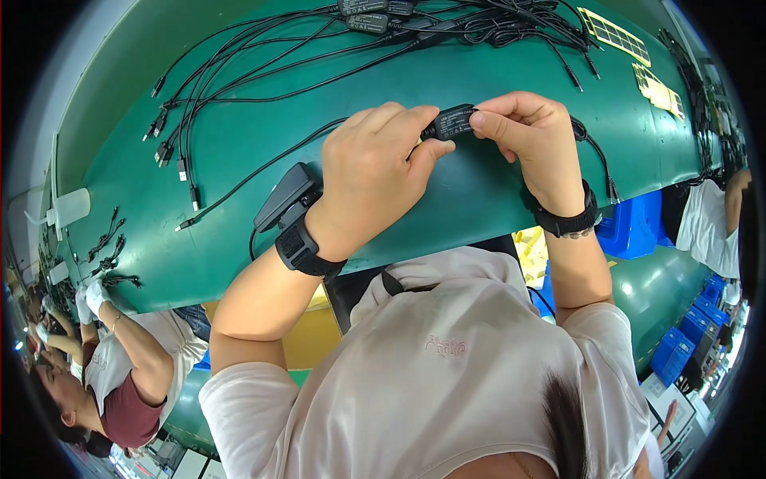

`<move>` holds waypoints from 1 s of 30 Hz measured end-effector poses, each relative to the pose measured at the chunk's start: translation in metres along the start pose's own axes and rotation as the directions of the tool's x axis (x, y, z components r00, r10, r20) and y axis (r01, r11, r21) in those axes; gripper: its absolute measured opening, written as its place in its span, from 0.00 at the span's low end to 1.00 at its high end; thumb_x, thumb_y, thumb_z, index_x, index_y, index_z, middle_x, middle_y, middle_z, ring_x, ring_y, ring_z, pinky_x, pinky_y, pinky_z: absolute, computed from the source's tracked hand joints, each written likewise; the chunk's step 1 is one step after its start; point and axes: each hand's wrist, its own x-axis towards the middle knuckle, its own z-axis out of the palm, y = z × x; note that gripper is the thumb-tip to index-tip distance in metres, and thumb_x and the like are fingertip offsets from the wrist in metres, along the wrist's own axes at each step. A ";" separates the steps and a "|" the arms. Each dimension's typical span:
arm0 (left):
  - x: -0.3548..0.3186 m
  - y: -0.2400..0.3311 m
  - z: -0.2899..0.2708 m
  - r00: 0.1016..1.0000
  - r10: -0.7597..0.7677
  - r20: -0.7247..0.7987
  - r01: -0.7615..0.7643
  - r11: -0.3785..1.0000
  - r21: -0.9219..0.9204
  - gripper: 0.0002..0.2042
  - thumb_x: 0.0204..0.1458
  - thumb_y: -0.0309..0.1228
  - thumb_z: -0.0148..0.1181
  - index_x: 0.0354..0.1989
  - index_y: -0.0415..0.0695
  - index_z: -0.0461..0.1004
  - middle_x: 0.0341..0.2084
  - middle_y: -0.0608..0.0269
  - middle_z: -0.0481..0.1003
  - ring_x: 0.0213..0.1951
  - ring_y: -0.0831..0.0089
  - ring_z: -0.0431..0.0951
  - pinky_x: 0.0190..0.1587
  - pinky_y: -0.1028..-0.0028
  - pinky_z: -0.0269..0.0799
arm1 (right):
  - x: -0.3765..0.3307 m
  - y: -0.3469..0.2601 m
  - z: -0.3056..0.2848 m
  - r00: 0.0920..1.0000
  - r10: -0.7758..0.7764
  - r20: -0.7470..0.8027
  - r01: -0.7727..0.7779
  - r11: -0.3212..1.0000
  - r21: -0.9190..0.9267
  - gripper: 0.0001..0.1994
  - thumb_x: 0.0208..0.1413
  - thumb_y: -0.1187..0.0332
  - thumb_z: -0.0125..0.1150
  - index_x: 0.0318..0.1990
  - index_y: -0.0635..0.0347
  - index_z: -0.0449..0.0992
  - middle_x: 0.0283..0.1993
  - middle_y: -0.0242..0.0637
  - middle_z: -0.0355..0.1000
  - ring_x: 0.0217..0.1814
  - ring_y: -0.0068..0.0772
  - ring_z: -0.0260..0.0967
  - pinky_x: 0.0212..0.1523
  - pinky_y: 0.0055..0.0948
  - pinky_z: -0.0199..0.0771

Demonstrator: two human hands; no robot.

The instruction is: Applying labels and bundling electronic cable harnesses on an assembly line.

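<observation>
A small black charging-cable module with pale print on its face is held level above the green table. My left hand grips its left end between thumb and fingers. At the other end my right hand pinches the module's edge or label with thumb and index finger; what exactly lies in that pinch is too small to tell. From the module a black cable runs left to a plug on the table. Right of my right hand, more black cable ends in a connector. Both wrists wear black straps, the left with a black device.
Several black cables with modules lie along the far side. Yellow label sheets are at the far right. A blue bin stands at the table's right edge. To the left, a co-worker's gloved hand is near small cables.
</observation>
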 end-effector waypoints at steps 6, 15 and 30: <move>0.002 0.002 -0.003 1.000 -0.007 -0.012 0.007 1.000 -0.009 0.14 0.35 0.31 0.71 0.32 0.42 0.77 0.18 0.62 0.72 0.21 0.65 0.72 0.24 0.72 0.67 | -0.003 0.001 0.009 0.993 -0.105 -0.048 0.104 0.994 -0.017 0.06 0.46 0.73 0.67 0.31 0.65 0.79 0.24 0.28 0.74 0.24 0.12 0.66 0.24 0.12 0.65; 0.005 0.002 -0.005 1.000 -0.006 -0.024 0.006 0.999 -0.032 0.14 0.36 0.30 0.69 0.33 0.43 0.76 0.20 0.64 0.72 0.23 0.65 0.72 0.25 0.71 0.67 | -0.001 -0.003 -0.007 0.908 -0.399 -0.126 0.301 0.831 -0.468 0.06 0.47 0.76 0.67 0.33 0.64 0.77 0.18 0.19 0.60 0.20 0.09 0.53 0.21 0.12 0.53; 0.009 0.004 -0.007 0.998 -0.057 -0.034 0.053 0.994 -0.097 0.14 0.39 0.32 0.68 0.35 0.44 0.77 0.21 0.63 0.73 0.24 0.66 0.72 0.26 0.72 0.68 | -0.003 -0.014 -0.013 0.874 -0.455 0.170 0.485 0.792 -0.371 0.09 0.53 0.73 0.59 0.42 0.64 0.78 0.30 0.34 0.72 0.33 0.26 0.64 0.36 0.22 0.65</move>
